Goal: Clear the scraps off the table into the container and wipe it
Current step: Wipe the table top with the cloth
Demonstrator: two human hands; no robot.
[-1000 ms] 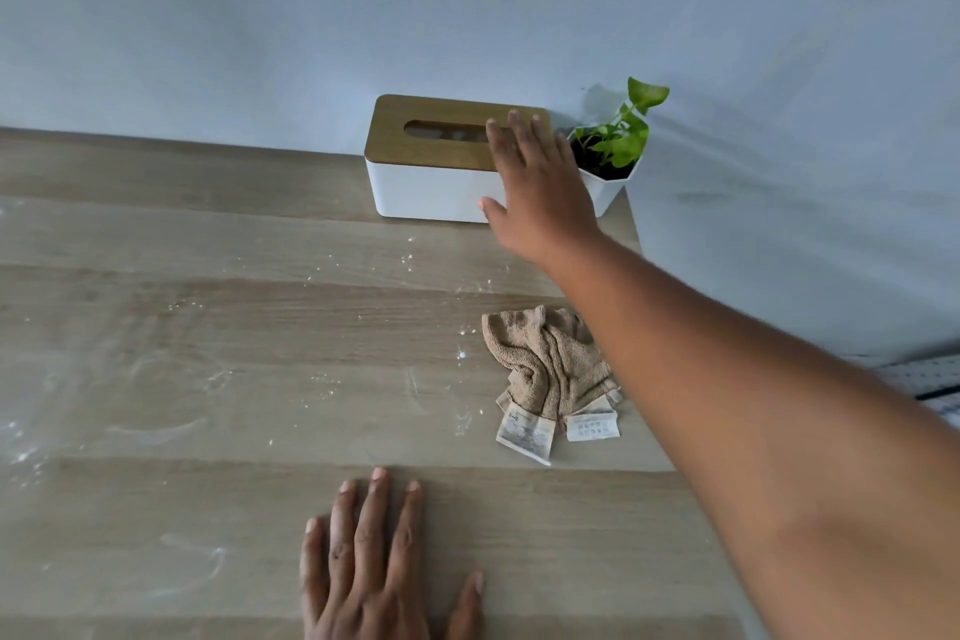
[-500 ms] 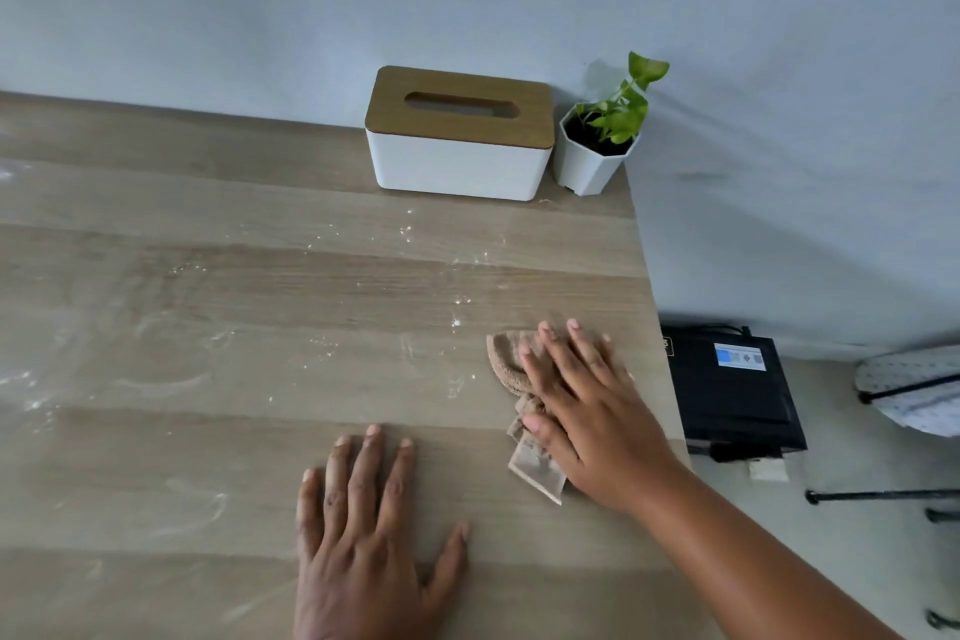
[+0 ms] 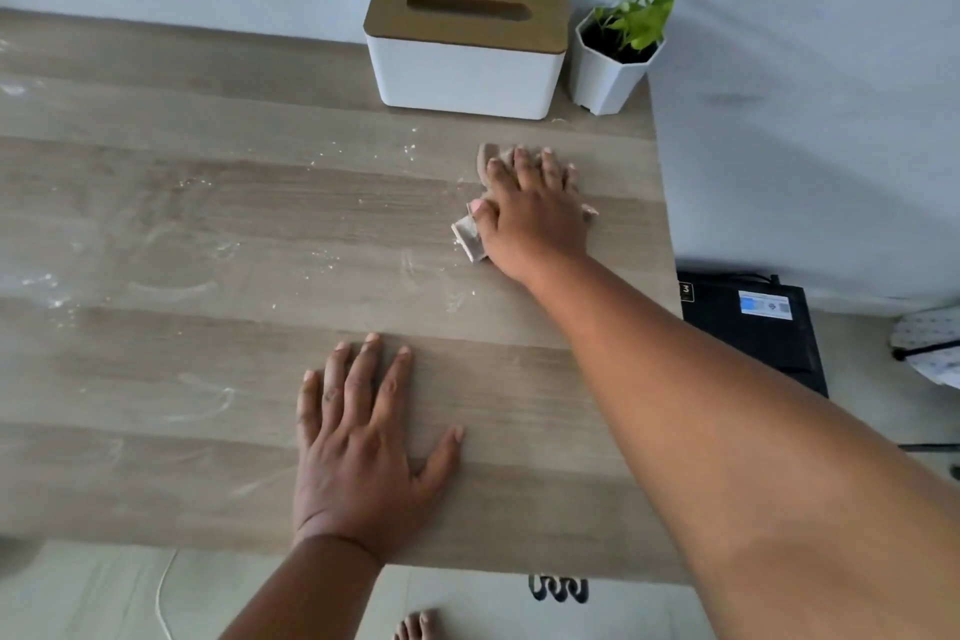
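I see the right hand (image 3: 535,218) pressed flat on the tan cloth (image 3: 485,161) near the far right of the wooden table (image 3: 182,224), fingers stretched straight over it so only the cloth's edges and its white label (image 3: 466,237) show. The left hand (image 3: 358,447) rests palm-down on the table near its front edge, fingers spread and holding nothing. White crumbs and smears (image 3: 322,257) lie scattered left of the cloth, while the white box with a slotted wooden lid (image 3: 467,47) stands against the wall, just beside a small potted plant (image 3: 618,52).
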